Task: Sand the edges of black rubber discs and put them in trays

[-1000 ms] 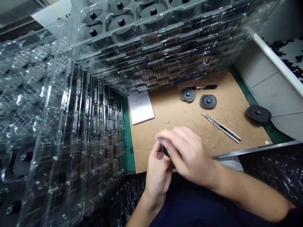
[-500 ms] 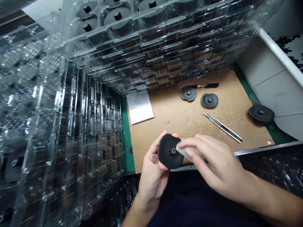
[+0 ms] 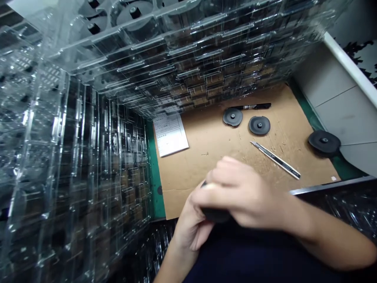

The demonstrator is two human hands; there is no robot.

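Your left hand (image 3: 193,226) cups a round black disc (image 3: 215,215) (blurred, mostly hidden) in a narrow grip, your right hand (image 3: 244,192) closed over it, just above the corrugated cardboard sheet (image 3: 200,149).

My one head-worn camera looks forward and down from close above, right over my left hand (image 3: 191,226) and right hand (image 3: 244,192), with the cardboard sheet (image 3: 235,157) ahead and stacked clear plastic trays (image 3: 88,118) filling left and top.
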